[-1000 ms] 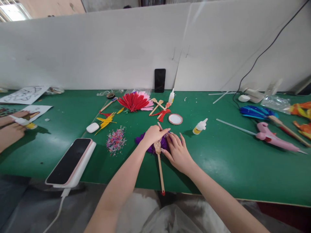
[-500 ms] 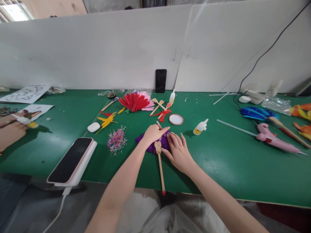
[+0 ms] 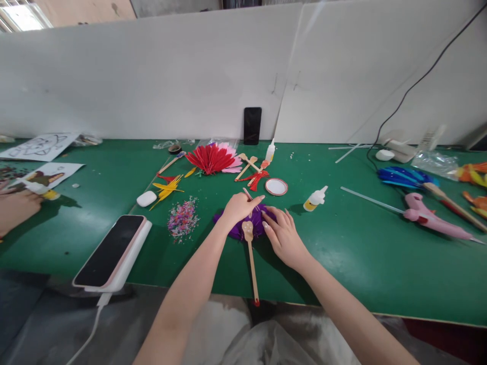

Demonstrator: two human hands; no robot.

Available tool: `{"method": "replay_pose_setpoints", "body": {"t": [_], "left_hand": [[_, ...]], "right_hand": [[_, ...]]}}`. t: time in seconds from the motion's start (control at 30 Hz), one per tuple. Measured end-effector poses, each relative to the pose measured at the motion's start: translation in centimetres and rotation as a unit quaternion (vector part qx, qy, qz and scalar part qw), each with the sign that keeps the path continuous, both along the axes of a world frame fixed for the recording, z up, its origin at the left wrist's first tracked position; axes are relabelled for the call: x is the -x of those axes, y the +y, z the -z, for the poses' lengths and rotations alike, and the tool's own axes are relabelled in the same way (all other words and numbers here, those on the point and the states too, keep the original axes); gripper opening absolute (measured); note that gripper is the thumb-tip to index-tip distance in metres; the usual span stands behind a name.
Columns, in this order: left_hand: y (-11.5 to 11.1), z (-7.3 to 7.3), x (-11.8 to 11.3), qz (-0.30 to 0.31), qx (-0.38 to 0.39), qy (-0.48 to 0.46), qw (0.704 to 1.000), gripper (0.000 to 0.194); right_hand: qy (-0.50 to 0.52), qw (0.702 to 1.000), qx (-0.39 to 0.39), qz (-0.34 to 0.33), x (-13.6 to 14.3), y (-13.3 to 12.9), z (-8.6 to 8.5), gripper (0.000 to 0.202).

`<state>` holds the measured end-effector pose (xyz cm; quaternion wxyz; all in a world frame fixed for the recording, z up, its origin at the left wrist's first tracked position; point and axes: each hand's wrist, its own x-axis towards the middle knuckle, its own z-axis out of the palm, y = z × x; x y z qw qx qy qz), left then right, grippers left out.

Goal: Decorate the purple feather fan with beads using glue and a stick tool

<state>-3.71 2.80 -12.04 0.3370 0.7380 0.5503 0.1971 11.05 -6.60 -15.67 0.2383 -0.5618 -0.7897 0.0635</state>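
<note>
A purple fan-like piece lies on the green table, with a wooden handle running from it toward the near edge. My left hand is closed on a thin pinkish stick, its tip down over the purple piece. On the right side of that piece rests my right hand, fingers apart and touching the purple folds. Left of my hands is a heap of small coloured bits. A glue bottle stands to the right, near a round white lid.
A red paper fan and crossed wooden sticks lie beyond my hands. A charging phone is at the near left. The pink glue gun lies right. Another person's hand works at the far left.
My right hand has drawn back slightly to the right, uncovering more of the purple piece. My left hand has barely moved. At the far left, the other person's hand has shifted slightly left.
</note>
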Motion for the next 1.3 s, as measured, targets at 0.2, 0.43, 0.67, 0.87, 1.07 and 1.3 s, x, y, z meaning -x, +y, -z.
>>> {"method": "replay_pose_setpoints", "body": {"t": [0.2, 0.43, 0.67, 0.87, 1.07, 1.3], "left_hand": [[0.1, -0.1, 0.0, -0.012, 0.004, -0.003, 1.0, 0.058], [0.2, -0.1, 0.1, 0.0, 0.005, -0.012, 1.0, 0.059], [0.1, -0.3, 0.2, 0.008, -0.006, -0.023, 1.0, 0.057], [0.1, -0.3, 0.1, 0.002, -0.013, -0.03, 0.999, 0.056], [0.1, -0.3, 0.1, 0.003, -0.014, -0.03, 0.999, 0.056], [0.0, -0.4, 0.0, 0.001, -0.009, -0.02, 1.0, 0.055]], "right_hand": [[0.038, 0.999, 0.013, 0.002, -0.3, 0.1, -0.5, 0.047], [0.04, 0.999, 0.029, 0.003, -0.6, 0.0, -0.2, 0.049], [-0.071, 0.997, -0.025, -0.012, -1.0, 0.0, -0.4, 0.045], [-0.111, 0.993, -0.043, -0.019, -1.4, 0.1, -0.3, 0.047], [-0.126, 0.99, -0.06, -0.023, -1.6, 0.0, -0.2, 0.053], [-0.128, 0.99, -0.058, -0.03, -1.7, 0.2, 0.1, 0.057]]}}
